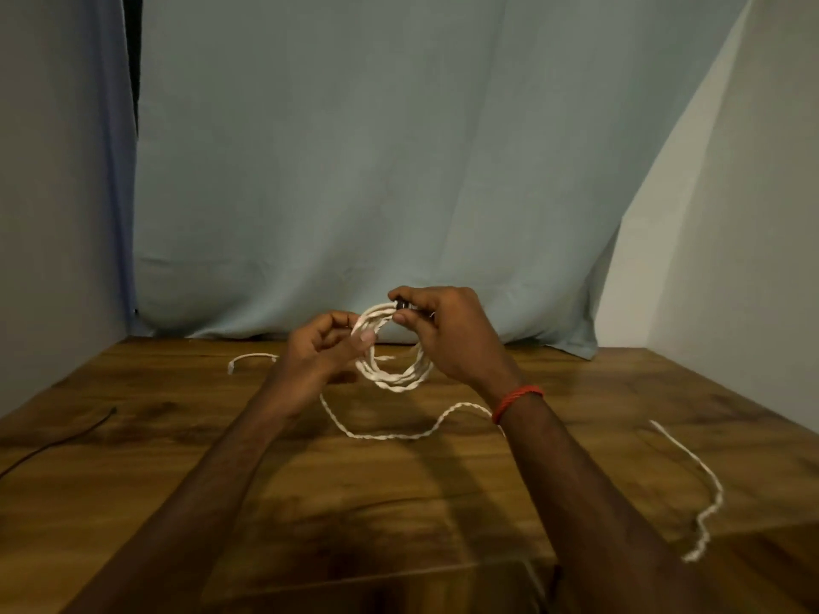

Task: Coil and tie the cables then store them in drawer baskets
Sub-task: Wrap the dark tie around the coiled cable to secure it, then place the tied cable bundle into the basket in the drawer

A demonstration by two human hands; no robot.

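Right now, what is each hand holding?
Left hand: pinches the left side of the white cable coil.
Right hand: pinches the top of the same coil.

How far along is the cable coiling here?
Done: several loops of the white cable are formed. In hand: the left hand and right hand hold that coil above the table. Left: its loose tail is unwound, no tie shows, the black cable lies untouched, no basket is in view.

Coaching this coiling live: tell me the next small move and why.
Probably wind one more loop: the left hand and right hand hold a coil of white twisted cable, but a long loose tail lies on the wooden table, so tying seems premature.
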